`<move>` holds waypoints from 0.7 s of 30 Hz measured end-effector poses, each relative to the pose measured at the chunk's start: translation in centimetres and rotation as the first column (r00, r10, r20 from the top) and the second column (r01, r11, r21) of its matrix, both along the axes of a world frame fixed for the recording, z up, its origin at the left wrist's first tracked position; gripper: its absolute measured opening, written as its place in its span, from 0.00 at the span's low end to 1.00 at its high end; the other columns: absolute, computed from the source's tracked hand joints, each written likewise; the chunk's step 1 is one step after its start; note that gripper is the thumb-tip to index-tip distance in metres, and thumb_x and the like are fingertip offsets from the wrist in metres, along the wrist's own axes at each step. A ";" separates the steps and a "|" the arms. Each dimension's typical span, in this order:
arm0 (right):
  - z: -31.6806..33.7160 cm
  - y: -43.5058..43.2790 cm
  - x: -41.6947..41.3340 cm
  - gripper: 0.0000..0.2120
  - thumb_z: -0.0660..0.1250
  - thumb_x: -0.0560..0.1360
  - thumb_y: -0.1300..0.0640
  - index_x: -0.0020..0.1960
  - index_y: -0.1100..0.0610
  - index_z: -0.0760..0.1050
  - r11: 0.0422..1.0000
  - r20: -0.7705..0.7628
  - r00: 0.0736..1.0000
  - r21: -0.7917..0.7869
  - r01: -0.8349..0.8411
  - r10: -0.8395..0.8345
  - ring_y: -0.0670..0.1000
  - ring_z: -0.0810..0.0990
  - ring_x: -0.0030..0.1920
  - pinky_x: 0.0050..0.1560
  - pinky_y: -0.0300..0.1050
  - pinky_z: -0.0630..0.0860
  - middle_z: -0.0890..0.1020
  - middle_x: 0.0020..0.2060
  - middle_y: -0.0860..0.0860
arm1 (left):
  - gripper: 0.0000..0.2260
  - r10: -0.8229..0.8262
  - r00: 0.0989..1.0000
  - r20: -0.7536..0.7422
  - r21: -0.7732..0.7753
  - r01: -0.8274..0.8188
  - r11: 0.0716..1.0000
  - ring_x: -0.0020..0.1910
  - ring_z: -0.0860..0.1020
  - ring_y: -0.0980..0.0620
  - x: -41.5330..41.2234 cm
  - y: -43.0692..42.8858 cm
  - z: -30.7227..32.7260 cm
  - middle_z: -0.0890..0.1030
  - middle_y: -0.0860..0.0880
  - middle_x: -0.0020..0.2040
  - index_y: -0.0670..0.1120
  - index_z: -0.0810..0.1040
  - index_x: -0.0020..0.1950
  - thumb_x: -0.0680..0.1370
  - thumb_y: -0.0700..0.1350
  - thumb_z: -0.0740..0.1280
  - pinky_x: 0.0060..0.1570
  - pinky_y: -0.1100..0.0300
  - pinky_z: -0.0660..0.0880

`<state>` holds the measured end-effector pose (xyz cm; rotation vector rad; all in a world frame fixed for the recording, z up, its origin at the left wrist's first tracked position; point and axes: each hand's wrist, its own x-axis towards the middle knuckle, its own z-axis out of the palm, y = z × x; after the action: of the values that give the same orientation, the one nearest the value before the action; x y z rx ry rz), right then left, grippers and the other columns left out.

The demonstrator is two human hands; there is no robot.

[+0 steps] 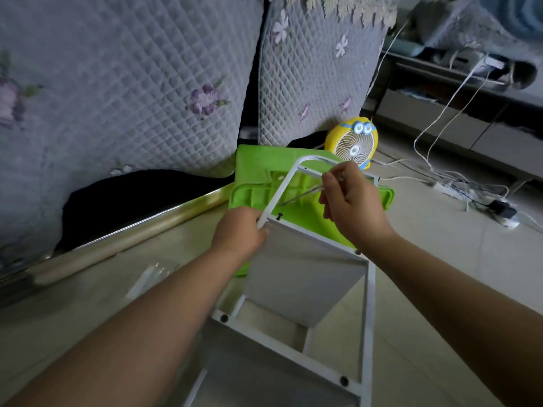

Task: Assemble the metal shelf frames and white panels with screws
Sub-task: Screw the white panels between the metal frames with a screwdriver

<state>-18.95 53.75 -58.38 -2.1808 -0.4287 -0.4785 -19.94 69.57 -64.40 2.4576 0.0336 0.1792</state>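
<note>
Shelf frame [281,192], white tube, stands over the tiled floor [440,259], just in front of a green plastic stool [255,171]. White panel [302,274] sits between its side tubes, with more panels lower down. Black screw [280,215] pokes up at the panel's top edge. Left hand [239,230]: grip closed round the side tube at the panel corner. Right hand [349,198]: grip pinched on a thin metal tool [299,195] near the top bar; too blurred to tell its type. Yellow fan [352,142] sits behind.

- Bare left hand [239,230], its forearm uncovered down to the lower edge.
- Bare right hand [349,198], its forearm likewise uncovered to the edge.
</note>
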 end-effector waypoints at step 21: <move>1.3 1.0 1.1 0.07 0.55 0.73 0.50 0.39 0.51 0.64 0.975 0.017 0.987 -0.165 -0.152 0.157 0.49 0.74 0.25 0.30 0.47 0.72 0.74 0.26 0.49 | 0.10 0.083 0.997 0.008 0.057 -0.083 0.995 0.49 0.77 0.40 0.0 0.7 -1.2 0.80 0.40 0.48 0.39 0.78 0.48 0.78 0.45 0.61 0.41 0.56 0.69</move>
<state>-17.87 54.71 -57.08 -2.2772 -0.6692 -0.4021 -19.94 70.28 -65.60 2.5149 0.1303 0.2263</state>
